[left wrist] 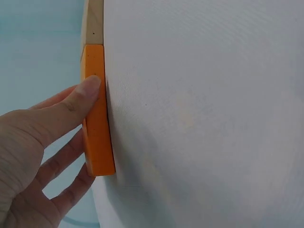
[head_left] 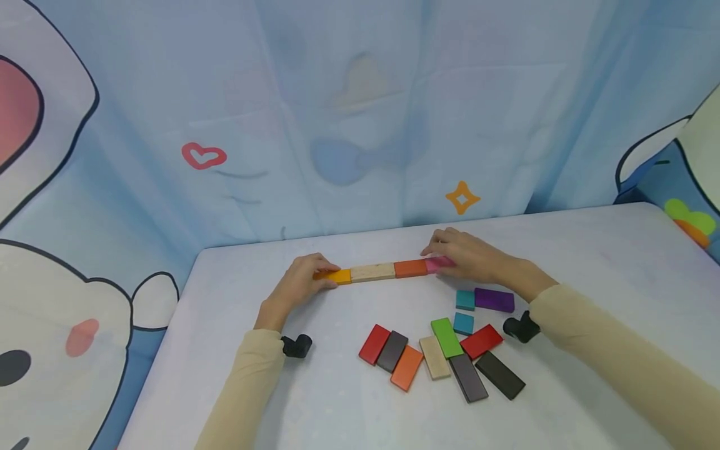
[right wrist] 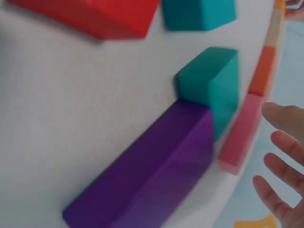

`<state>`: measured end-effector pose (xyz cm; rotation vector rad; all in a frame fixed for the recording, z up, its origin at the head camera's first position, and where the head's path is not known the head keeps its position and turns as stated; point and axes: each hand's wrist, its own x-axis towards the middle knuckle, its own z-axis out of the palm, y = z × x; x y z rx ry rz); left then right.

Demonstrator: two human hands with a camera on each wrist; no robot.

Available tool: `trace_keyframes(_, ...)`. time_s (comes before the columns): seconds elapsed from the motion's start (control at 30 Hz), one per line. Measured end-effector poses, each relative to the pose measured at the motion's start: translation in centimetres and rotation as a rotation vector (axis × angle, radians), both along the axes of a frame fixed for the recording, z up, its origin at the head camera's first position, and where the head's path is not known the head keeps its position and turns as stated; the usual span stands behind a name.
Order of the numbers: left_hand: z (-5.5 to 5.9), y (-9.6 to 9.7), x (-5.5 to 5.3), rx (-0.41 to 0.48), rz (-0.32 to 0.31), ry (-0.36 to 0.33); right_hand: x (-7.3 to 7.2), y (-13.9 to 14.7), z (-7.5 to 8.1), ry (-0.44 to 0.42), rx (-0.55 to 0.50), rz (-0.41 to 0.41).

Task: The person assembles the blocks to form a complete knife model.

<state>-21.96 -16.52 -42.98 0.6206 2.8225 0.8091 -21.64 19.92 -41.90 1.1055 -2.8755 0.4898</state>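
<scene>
A straight row of wooden blocks lies near the table's back edge: a yellow-orange block (head_left: 342,277), a natural wood block (head_left: 373,272), an orange-red block (head_left: 410,269) and a pink block (head_left: 433,265). At the row's left end, my left hand (head_left: 298,284) pinches the yellow-orange block (left wrist: 97,137), thumb on its near face and fingers behind. My right hand (head_left: 475,256) hovers around the pink block at the other end. In the right wrist view its fingers are spread, and the thumb tip overlaps the edge of the pink block (right wrist: 240,135).
Nearer than my right hand lie a purple block (head_left: 495,300) and two teal blocks (head_left: 465,300). Several more blocks lie toward the front, among them a green block (head_left: 447,337), a red block (head_left: 374,344) and a black block (head_left: 500,375). A patterned curtain (head_left: 360,125) hangs behind the table.
</scene>
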Motion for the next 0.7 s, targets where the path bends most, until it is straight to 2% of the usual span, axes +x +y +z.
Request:
trace_keyframes(0.1, 0.1, 0.0, -0.2, 0.02, 0.017, -0.019, 0.9, 0.2, 0.8, -0.032, 0.001, 0.004)
trace_keyframes(0.23, 0.0, 0.0, -0.2, 0.028, 0.035, -0.036, 2.7, 1.0, 2.1, -0.103, 0.053, -0.011)
trace_keyframes(0.33, 0.1, 0.0, -0.2, 0.021, 0.049, -0.041, 3.9, 2.3, 2.3, -0.131, 0.066, -0.03)
trace_keyframes(0.53, 0.6, -0.1, 0.0, 0.003, 0.07, -0.057, 5.9, 5.3, 0.7, -0.142, 0.045, -0.073)
trace_keyframes(0.7, 0.6, -0.1, 0.1, 0.004, 0.077, -0.059, 6.5, 6.5, -0.8, -0.112, -0.007, -0.061)
